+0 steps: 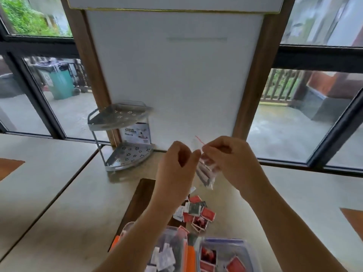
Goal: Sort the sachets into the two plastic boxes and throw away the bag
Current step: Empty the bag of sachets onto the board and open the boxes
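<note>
Both my hands are raised above the table, holding a small clear zip bag with a red seal strip. My left hand pinches one side of its top and my right hand pinches the other. Long pale sachets hang inside the bag. Below the bag, a loose pile of red, dark and white sachets lies on the table. Two clear plastic boxes stand at the near edge: the left box holds white and dark sachets, the right box holds red ones.
A two-tier metal corner rack stands at the back left of the table, against a white pillar with wooden trim. A dark wooden strip runs along the table. Orange box clips sit between the boxes. Windows surround the table.
</note>
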